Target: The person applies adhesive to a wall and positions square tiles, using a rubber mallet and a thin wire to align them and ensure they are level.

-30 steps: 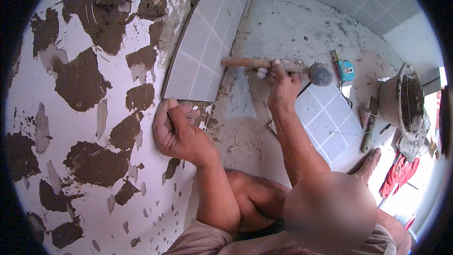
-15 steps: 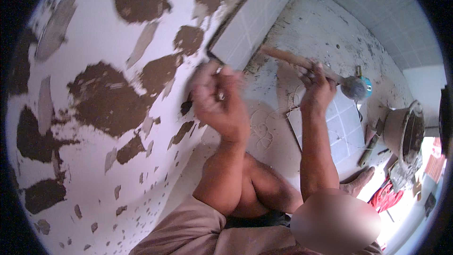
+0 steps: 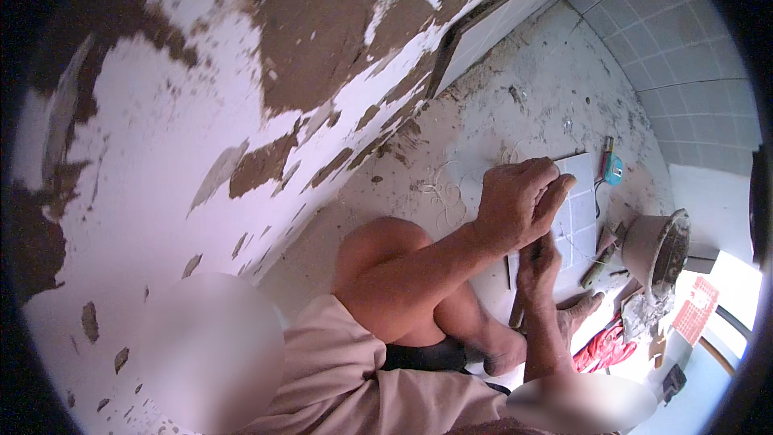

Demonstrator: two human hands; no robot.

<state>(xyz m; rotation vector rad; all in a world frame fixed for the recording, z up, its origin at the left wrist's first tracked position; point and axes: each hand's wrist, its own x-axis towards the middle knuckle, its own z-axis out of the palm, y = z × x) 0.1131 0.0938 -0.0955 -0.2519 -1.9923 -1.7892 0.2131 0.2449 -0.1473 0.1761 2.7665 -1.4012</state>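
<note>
My left hand (image 3: 523,203) is raised in front of me, its fingers curled and pressed together. Whatever they pinch, if anything, is hidden. Just below and partly behind it is my right hand (image 3: 538,267), closed with the fingers wrapped round. A short brown length of the hammer's wooden handle (image 3: 516,308) shows beside that wrist, while the head is out of sight behind my hands. Beyond them a grey gridded tile (image 3: 581,185) lies on the floor. To the left rises a white wall (image 3: 185,137) with brown chipped patches.
A teal tape measure (image 3: 614,169) rests beyond the tile. At right stands a mortar-crusted bucket (image 3: 652,254), with a green-handled tool (image 3: 596,272) beside it. Red cloth (image 3: 602,348) lies near my foot. Thin string (image 3: 443,197) loops on the stained floor. A tiled wall (image 3: 684,40) stands behind.
My left hand has moved right, away from the wall, to meet the right. My right hand has drawn lower and nearer; the hammer head is now hidden. The view has shifted.
</note>
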